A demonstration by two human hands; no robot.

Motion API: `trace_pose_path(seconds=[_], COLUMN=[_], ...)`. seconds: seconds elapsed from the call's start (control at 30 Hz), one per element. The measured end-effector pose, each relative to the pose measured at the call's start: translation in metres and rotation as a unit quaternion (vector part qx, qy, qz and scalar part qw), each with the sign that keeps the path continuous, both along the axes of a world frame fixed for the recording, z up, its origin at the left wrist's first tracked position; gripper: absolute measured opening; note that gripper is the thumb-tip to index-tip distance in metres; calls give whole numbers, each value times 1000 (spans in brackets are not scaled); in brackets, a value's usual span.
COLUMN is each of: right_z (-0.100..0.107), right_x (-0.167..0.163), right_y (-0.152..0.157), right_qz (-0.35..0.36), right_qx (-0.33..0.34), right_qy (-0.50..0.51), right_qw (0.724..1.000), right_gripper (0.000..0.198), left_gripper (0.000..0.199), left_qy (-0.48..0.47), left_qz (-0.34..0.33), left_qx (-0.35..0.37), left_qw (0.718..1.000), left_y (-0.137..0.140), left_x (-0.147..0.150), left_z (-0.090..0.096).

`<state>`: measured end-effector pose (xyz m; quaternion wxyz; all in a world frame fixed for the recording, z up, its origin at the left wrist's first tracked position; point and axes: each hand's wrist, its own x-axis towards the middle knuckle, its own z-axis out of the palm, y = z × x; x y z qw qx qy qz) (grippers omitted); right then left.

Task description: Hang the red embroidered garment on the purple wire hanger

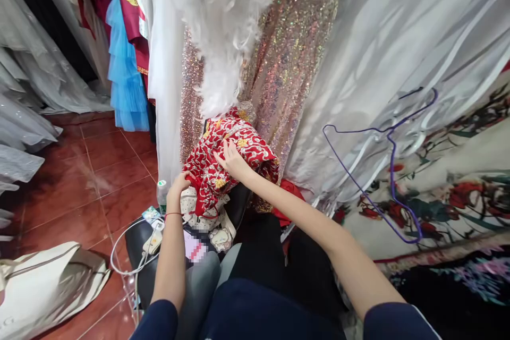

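Note:
A red garment point(255, 143) with silver swirl embroidery and gold flowers lies bunched over a black seat in front of me. At its left side, my left hand point(181, 183) pinches an edge of the red cloth. My right hand point(234, 162) rests on top of the embroidery with its fingers spread, holding nothing. Beneath the garment's lower edge shows a white cloth with dark dots point(190, 203). A cartoon-faced pouch point(221, 238) sits just below. The far end of the garment meets white feather trim point(223, 79).
A sequined dress point(295, 48) and white gowns hang close ahead. To the right hangs a purple hanger point(354, 176). A bottle point(161, 194) and a white cable point(115, 255) are beside my left arm. On the tiled floor lies a cream bag point(43, 287).

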<state>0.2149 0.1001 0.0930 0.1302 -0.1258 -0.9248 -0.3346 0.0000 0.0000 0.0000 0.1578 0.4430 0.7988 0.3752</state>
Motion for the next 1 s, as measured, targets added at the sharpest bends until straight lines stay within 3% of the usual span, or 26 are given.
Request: trace_pose_path(seconds=[0.33, 0.5, 0.57, 0.63, 0.7, 0.8, 0.87, 0.93, 1.0], right_z=[3, 10, 15, 23, 36, 60, 76, 88, 93], right_x=[9, 26, 32, 36, 41, 56, 75, 101, 131], right_y=[-10, -21, -26, -29, -29, -23, -13, -1, 11], right_qz=[-15, 46, 102, 137, 137, 122, 118, 108, 92], right_qx=[-62, -69, -61, -60, -76, -122, -154, -175, -178], right_qy=[45, 71, 81, 103, 150, 261, 363, 479, 577], right_qw=[997, 994, 990, 983, 976, 950, 912, 853, 792], right_gripper=[52, 78, 59, 40, 38, 38, 38, 35, 29], left_gripper=[27, 31, 38, 47, 49, 39, 28, 23, 20], left_qy=[69, 108, 145, 174, 178, 135, 88, 59, 85], left_qz=[18, 35, 77, 122, 136, 87, 37, -8, -44], left_qx=[-92, -73, -6, 126, 302, 523, 593, 628, 609], left_qw=[993, 991, 986, 969, 927, 837, 800, 776, 788], left_y=[-45, -76, -88, -96, -97, -79, -57, -30, -2], left_x=[0, 13, 25, 41, 57, 76, 86, 97, 114], left_z=[59, 95, 110, 125, 142, 171, 193, 215, 234])
